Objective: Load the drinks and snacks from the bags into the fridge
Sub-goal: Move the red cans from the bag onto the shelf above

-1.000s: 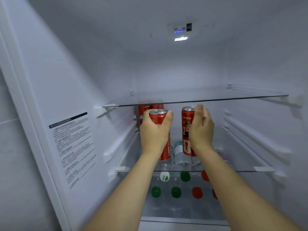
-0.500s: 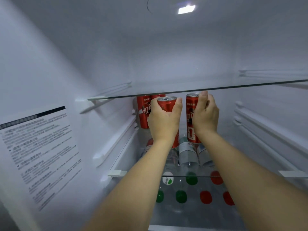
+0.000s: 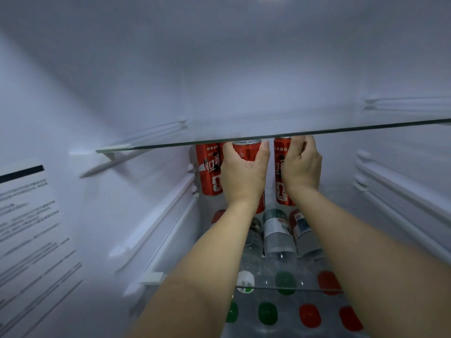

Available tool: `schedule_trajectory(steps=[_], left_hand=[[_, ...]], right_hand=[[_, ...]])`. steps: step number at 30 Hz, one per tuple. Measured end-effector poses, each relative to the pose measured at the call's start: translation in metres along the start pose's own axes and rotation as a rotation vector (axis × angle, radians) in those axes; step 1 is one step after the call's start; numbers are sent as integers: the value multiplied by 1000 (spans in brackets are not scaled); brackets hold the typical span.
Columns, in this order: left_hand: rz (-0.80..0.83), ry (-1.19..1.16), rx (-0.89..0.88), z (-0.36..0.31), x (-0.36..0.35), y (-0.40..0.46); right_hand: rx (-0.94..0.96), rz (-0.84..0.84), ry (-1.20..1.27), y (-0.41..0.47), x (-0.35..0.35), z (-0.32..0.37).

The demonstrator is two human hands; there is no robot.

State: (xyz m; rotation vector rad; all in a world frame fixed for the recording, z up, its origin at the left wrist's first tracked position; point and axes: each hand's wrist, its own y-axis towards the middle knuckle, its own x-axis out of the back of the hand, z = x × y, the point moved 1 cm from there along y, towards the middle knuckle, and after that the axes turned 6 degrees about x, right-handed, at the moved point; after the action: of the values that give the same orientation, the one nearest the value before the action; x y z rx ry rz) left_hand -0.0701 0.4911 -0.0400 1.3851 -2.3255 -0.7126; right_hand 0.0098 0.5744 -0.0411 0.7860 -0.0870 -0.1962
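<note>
My left hand (image 3: 244, 172) grips one cola can (image 3: 247, 151), my right hand (image 3: 301, 167) another (image 3: 280, 172); crowding the standing can (image 3: 210, 169) risks toppling it.

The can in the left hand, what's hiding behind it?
Behind the can the left hand grips, another red can stands at the back left. Hand and can cover whatever is straight behind, so more there can't be ruled out.

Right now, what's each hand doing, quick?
Left hand: gripping a red can near its top.
Right hand: gripping another red can.
</note>
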Motion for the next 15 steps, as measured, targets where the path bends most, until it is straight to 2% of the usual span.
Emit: schedule_trajectory(steps=[6, 15], left_hand=[[-14, -15, -27, 6, -10, 8], [82, -58, -87, 16, -6, 0]], right_hand=[[-3, 15, 27, 7, -11, -11], [-21, 108, 141, 9, 0, -10]])
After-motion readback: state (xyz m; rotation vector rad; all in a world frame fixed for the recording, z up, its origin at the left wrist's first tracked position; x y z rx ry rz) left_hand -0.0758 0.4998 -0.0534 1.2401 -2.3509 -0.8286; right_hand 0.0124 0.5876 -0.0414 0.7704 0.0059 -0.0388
